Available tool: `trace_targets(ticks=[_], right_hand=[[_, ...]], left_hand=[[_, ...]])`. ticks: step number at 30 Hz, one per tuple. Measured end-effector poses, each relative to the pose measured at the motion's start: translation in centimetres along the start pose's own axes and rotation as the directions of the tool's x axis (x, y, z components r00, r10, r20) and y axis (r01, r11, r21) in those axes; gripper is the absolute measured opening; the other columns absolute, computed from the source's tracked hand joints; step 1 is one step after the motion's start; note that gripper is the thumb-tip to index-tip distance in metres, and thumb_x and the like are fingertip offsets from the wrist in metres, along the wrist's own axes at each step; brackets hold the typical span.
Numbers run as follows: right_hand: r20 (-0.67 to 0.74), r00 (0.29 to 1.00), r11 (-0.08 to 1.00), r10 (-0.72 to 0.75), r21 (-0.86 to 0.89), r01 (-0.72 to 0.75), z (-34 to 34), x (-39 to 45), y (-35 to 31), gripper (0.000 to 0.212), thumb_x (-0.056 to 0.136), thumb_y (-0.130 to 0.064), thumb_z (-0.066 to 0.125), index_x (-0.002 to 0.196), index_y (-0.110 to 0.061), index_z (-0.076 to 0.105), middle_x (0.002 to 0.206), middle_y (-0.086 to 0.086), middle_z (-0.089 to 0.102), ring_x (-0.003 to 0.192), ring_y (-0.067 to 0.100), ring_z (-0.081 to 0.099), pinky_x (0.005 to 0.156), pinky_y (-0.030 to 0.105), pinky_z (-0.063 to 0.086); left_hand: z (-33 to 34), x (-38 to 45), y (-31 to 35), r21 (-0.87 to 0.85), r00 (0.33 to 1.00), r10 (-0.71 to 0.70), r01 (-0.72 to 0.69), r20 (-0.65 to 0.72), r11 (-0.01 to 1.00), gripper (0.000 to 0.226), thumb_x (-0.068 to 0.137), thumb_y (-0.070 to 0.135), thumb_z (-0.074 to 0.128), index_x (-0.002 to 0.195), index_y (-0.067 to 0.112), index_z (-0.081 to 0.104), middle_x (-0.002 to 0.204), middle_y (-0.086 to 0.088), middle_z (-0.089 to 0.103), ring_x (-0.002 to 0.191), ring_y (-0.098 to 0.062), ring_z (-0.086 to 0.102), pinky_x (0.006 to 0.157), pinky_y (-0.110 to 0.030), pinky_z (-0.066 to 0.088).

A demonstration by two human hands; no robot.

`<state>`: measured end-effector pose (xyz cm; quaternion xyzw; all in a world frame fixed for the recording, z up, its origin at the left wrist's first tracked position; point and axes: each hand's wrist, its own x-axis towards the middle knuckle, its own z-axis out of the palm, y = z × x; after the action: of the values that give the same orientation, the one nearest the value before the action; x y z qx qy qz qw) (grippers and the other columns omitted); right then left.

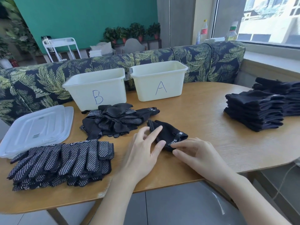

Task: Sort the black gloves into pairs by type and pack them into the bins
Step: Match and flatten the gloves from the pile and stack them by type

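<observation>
1. A wooden table (pixel 203 111) with rounded corners stands against a leaf-print sofa (pixel 203 59), with a teal wall and a bright window behind.
2. At the table's near left corner lies a flat stack of dotted gloves (pixel 65 163), fingers pointing to the far right.
3. Near the middle of the near edge, the left hand (pixel 142 153) has its fingers spread and relaxed; the fingertips touch the finger end of a plain black glove (pixel 165 133).
4. The right hand (pixel 196 153) has its thumb and forefinger pinched on the cuff of that same glove, at its labelled band. The glove lies flat on the table between both hands.
5. Just beyond, toward the table's middle, sits a loose heap of mixed gloves (pixel 113 120), some dotted, some plain.
6. Along the left edge rest translucent lids (pixel 37 127), stacked.
7. By the right edge stand neat stacks of folded plain gloves (pixel 254 109), one behind the other.
8. At the far edge stand two cream bins side by side: bin B (pixel 95 88) on the left, bin A (pixel 159 80) on the right. Nothing shows above either rim.
</observation>
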<state>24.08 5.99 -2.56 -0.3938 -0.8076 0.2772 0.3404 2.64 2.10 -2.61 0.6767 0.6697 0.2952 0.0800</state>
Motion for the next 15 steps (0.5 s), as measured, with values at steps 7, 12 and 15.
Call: trace_targets(ticks=[7,12,15], right_hand=[[-0.141,0.987,0.991,-0.073,-0.120,0.056,0.0,1.1,0.8,0.021,0.088,-0.047,0.069,0.104,-0.036,0.077,0.091,-0.020,0.063,0.100,0.006,0.055,0.086,0.009,0.038],[0.069,0.987,0.948,-0.146,-0.274,0.160,1.2,1.8,1.3,0.059,0.083,-0.078,0.057,0.121,-0.035,0.071,0.120,-0.023,0.058,0.119,0.002,0.047,0.102,0.025,0.039],[-0.017,0.982,0.931,-0.189,-0.321,0.174,2.2,2.1,0.7,0.067,0.082,-0.081,0.052,0.121,-0.030,0.072,0.120,-0.019,0.061,0.116,0.005,0.050,0.099,0.025,0.038]], left_hand=[[0.0,0.2,-0.2,-0.031,0.994,-0.077,0.075,-0.077,0.997,0.051,0.099,0.057,0.047,0.140,0.031,0.060,0.144,0.010,0.052,0.135,-0.006,0.042,0.114,-0.028,0.034],[-0.8,-0.1,0.2,-0.350,0.966,-0.129,0.044,-0.224,0.936,0.029,0.100,0.034,0.061,0.127,0.030,0.070,0.124,0.021,0.064,0.112,0.008,0.059,0.092,-0.013,0.049],[-0.7,-0.3,0.8,-0.424,0.958,-0.123,0.002,-0.260,0.906,0.028,0.100,0.025,0.063,0.127,0.028,0.070,0.125,0.020,0.064,0.110,0.006,0.061,0.089,-0.011,0.049]])
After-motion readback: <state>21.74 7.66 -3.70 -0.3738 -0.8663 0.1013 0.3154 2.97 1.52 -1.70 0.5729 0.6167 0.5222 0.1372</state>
